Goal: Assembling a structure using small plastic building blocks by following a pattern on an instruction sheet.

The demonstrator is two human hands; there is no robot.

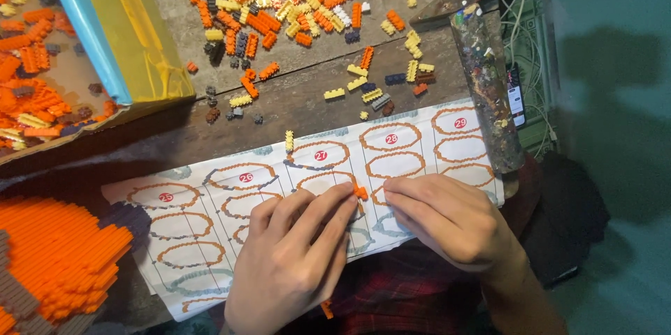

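Near the bench's front edge, a small orange brick lies on the instruction sheet, pinched between left hand and right hand fingertips, equally near both.

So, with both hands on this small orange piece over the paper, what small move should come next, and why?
Probably press the small orange brick piece together between both hands' fingertips. The left hand and right hand meet on it above the instruction sheet, so it seems mid-join. Spare yellow bricks lie on the wooden table.
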